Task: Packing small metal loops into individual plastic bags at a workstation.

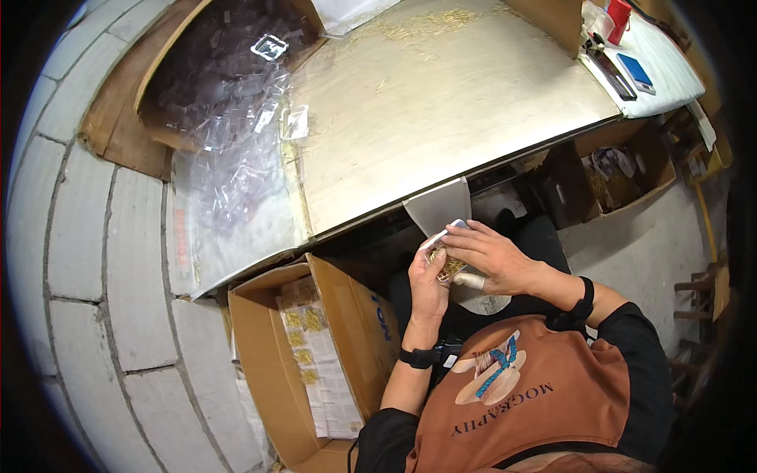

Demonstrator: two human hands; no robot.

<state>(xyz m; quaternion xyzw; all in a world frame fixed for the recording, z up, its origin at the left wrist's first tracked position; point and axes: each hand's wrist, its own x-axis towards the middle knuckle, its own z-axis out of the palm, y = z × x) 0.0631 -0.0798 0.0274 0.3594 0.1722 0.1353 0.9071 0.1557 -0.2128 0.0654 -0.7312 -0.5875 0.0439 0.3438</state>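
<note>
My left hand is closed around a small clear plastic box in front of my lap. Thin gold-coloured pieces show inside it, too small to name surely. From the right, my right hand lies over the box, its fingers pressed together on the upper edge. A whitish cover wraps the right thumb, which is by the box's lower side. Part of the box is hidden behind the fingers.
Left on the table, clear plastic boxes spill from a cardboard container. Loose gold pieces lie at the back. Below left, an open carton holds packs with gold pieces. A blue-topped device sits far right.
</note>
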